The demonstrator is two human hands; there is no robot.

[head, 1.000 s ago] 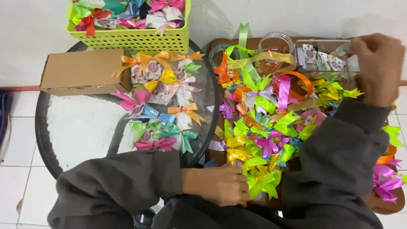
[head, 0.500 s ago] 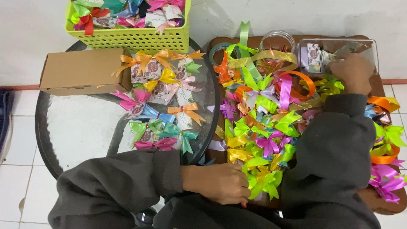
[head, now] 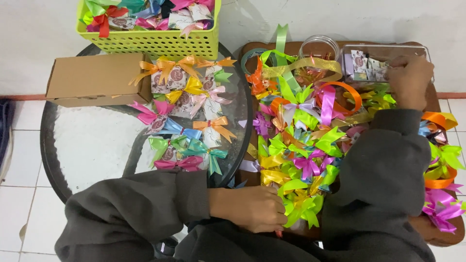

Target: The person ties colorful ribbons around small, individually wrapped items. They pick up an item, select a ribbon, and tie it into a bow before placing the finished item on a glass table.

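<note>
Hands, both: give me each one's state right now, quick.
Left hand: closed at the near edge of the ribbon bows; what it holds cannot be told.
Right hand: fingers curled into the clear box; grip hidden.

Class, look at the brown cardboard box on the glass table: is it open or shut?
Shut. The cardboard box lies flat on the glass table, its lid down, no contents showing, beside the green basket.

Soft, even light w/ no hard shadows; colours bright. Pale glare across the glass worktop [head: 92, 145]. Focus mostly sharp, slight blur on right hand [head: 409, 80], mild stretch at frame edges.
</note>
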